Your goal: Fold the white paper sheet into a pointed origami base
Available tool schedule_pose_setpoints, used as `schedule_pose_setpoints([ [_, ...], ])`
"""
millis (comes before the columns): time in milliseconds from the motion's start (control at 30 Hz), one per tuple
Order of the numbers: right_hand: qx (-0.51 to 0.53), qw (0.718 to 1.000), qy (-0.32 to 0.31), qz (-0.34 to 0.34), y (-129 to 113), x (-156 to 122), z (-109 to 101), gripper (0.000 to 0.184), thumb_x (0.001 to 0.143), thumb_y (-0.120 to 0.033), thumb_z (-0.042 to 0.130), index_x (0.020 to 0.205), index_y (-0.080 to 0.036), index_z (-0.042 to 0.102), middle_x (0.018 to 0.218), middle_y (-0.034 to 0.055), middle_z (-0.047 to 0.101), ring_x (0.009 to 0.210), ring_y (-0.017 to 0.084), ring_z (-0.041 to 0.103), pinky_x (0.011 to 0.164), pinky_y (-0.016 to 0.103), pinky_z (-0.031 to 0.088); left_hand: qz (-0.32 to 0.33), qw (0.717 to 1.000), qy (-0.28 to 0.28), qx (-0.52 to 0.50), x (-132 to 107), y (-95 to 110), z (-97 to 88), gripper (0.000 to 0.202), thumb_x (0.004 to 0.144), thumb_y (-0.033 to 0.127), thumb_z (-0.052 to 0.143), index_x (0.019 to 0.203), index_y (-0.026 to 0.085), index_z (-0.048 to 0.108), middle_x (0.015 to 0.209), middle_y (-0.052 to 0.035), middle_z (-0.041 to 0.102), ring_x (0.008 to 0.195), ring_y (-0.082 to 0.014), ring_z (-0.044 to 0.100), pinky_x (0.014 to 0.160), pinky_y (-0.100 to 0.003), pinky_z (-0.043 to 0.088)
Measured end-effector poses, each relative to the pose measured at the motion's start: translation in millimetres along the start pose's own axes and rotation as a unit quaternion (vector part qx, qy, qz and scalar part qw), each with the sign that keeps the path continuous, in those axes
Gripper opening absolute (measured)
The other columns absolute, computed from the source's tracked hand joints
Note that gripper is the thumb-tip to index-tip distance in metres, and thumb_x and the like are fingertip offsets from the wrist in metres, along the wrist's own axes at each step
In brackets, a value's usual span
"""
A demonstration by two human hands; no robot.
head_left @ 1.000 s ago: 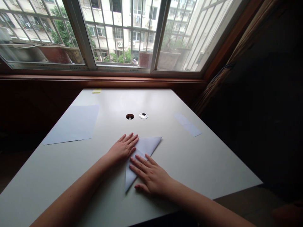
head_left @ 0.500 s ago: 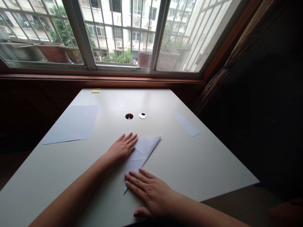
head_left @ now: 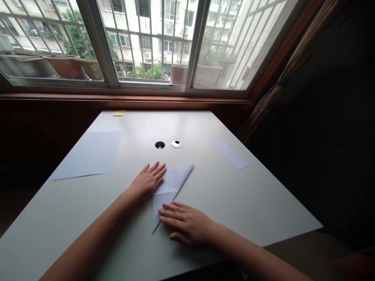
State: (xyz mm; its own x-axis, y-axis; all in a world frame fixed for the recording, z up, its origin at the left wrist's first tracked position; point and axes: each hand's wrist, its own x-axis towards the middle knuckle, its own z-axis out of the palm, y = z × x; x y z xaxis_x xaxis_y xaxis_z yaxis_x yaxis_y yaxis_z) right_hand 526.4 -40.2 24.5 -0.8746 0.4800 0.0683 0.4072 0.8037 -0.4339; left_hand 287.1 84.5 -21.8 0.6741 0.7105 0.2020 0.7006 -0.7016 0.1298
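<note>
A white sheet of paper folded into a triangle lies on the white table, with crease lines across its face. My left hand rests flat on its upper left edge, fingers stretched out toward the window. Fingertips of my right hand touch the lower part of the triangle along its long right edge; that hand is open too, its thumb apart from the fingers. The lower point of the triangle shows between my forearms. Part of the left edge is hidden under my left hand.
A larger white sheet lies at the table's left edge, and a narrow paper strip at the right. Near the back are a round hole, a silver grommet cover and a yellow slip. A barred window stands behind.
The folded paper has shifted slightly up and left, along with my left hand. My right hand has slid up and right, uncovering more of the paper's lower end.
</note>
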Motion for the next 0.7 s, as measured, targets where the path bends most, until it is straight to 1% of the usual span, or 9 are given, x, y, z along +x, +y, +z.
schedule_pose_setpoints([
  [133,-0.064,0.996,0.029,0.048,42,3,4,0.054,0.102,-0.043,0.036,0.152,-0.021,0.031,0.156,0.0061,0.034,0.147,0.019,0.023,0.122,0.041,0.017,-0.024,1.000,0.013,0.002,0,-14,1.4,0.049,0.102,0.038,0.034,0.150,0.030,0.035,0.155,-0.0021,0.036,0.147,-0.0238,0.024,0.119,-0.049,0.020],
  [233,-0.085,0.993,0.047,0.070,62,6,1,0.053,0.102,-0.042,0.037,0.152,-0.023,0.031,0.154,0.0056,0.037,0.147,0.018,0.025,0.121,0.043,0.018,-0.038,0.999,0.027,0.008,1,-20,0.4,0.047,0.102,0.037,0.035,0.148,0.029,0.039,0.154,-0.0034,0.038,0.147,-0.0249,0.025,0.118,-0.052,0.021],
  [333,-0.092,0.992,0.048,0.070,69,9,-3,0.054,0.101,-0.041,0.038,0.152,-0.025,0.030,0.155,0.0051,0.037,0.147,0.018,0.026,0.121,0.043,0.017,-0.022,0.998,0.052,0.012,1,-20,-5.0,0.044,0.101,0.032,0.037,0.144,0.027,0.045,0.153,-0.0052,0.040,0.147,-0.0264,0.024,0.118,-0.055,0.020],
  [367,-0.094,0.992,0.048,0.067,69,10,-4,0.054,0.101,-0.041,0.039,0.152,-0.025,0.030,0.155,0.0049,0.037,0.147,0.018,0.026,0.121,0.043,0.017,-0.005,0.998,0.057,0.008,1,-18,-7.2,0.043,0.101,0.029,0.037,0.143,0.026,0.048,0.153,-0.0054,0.041,0.147,-0.0261,0.025,0.119,-0.054,0.020],
  [433,-0.097,0.992,0.048,0.064,69,10,-4,0.054,0.101,-0.041,0.038,0.152,-0.025,0.030,0.155,0.0046,0.036,0.147,0.018,0.026,0.121,0.043,0.017,0.030,0.998,0.053,-0.006,1,-14,-11.0,0.042,0.101,0.025,0.036,0.140,0.025,0.051,0.150,-0.0054,0.046,0.145,-0.0241,0.031,0.120,-0.049,0.023],
  [500,-0.098,0.992,0.047,0.063,68,10,-5,0.054,0.101,-0.041,0.038,0.152,-0.025,0.030,0.155,0.0045,0.036,0.147,0.019,0.026,0.121,0.044,0.017,0.048,0.998,0.040,-0.020,1,-9,-12.7,0.042,0.101,0.027,0.036,0.139,0.024,0.052,0.147,-0.0057,0.049,0.142,-0.0225,0.037,0.119,-0.044,0.028],
  [533,-0.097,0.992,0.046,0.064,69,10,-5,0.053,0.101,-0.041,0.037,0.152,-0.025,0.031,0.155,0.0042,0.036,0.147,0.019,0.026,0.121,0.044,0.017,0.049,0.998,0.033,-0.023,1,-7,-12.7,0.042,0.101,0.030,0.037,0.140,0.023,0.051,0.147,-0.0062,0.049,0.141,-0.0228,0.039,0.118,-0.043,0.030],
  [633,-0.093,0.993,0.042,0.062,72,10,-8,0.052,0.102,-0.041,0.036,0.151,-0.025,0.032,0.155,0.0037,0.036,0.146,0.019,0.028,0.121,0.043,0.018,0.043,0.999,0.016,-0.021,1,-4,-10.9,0.046,0.101,0.037,0.039,0.143,0.022,0.048,0.150,-0.0079,0.045,0.142,-0.0251,0.037,0.118,-0.045,0.028],
  [700,-0.095,0.993,0.043,0.060,77,11,-11,0.052,0.102,-0.041,0.036,0.151,-0.024,0.034,0.154,0.0040,0.038,0.145,0.018,0.030,0.120,0.041,0.021,0.040,0.999,0.012,-0.023,2,-5,-9.8,0.047,0.101,0.039,0.038,0.144,0.023,0.045,0.152,-0.0083,0.043,0.143,-0.0253,0.035,0.119,-0.046,0.025],
])
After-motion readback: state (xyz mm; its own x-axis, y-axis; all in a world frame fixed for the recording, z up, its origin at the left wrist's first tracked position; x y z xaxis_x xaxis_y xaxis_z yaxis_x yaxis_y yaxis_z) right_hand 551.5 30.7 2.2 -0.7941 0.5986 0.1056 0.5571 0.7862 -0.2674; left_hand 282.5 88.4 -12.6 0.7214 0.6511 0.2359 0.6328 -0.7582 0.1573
